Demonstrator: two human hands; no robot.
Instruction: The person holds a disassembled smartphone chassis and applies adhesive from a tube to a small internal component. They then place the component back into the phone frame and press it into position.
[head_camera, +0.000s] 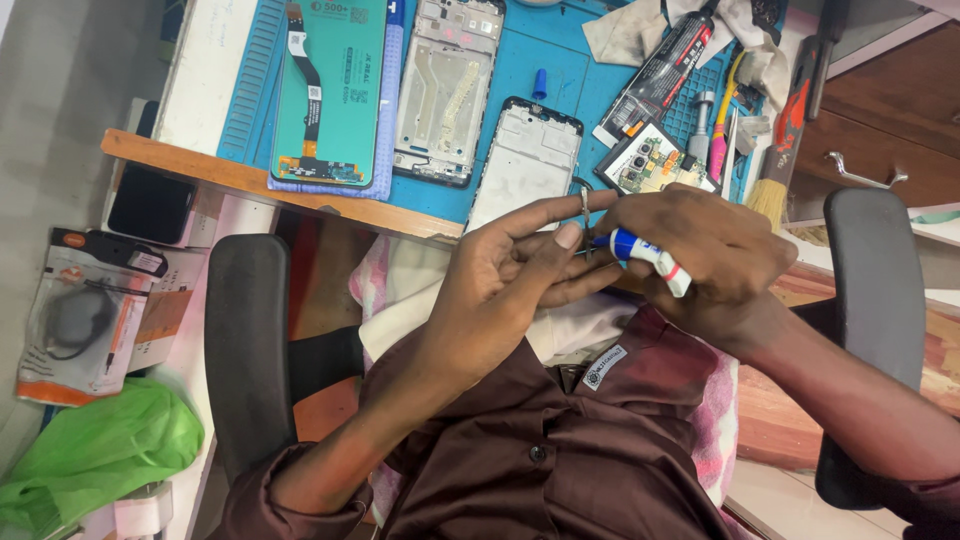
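Note:
My right hand grips a small white and blue tube with a red end, its tip pointing left. My left hand meets it over my lap, just below the desk edge. The left thumb and forefinger pinch a tiny thin metal part right at the tube's tip; what kind of part it is, I cannot tell. A white phone frame lies on the blue work mat just above both hands.
On the mat lie a grey phone mid-frame, a teal screen pack, a black adhesive tube, a circuit board, a pink-handled tool and a brush. Chair armrests flank me. A green bag lies at the left.

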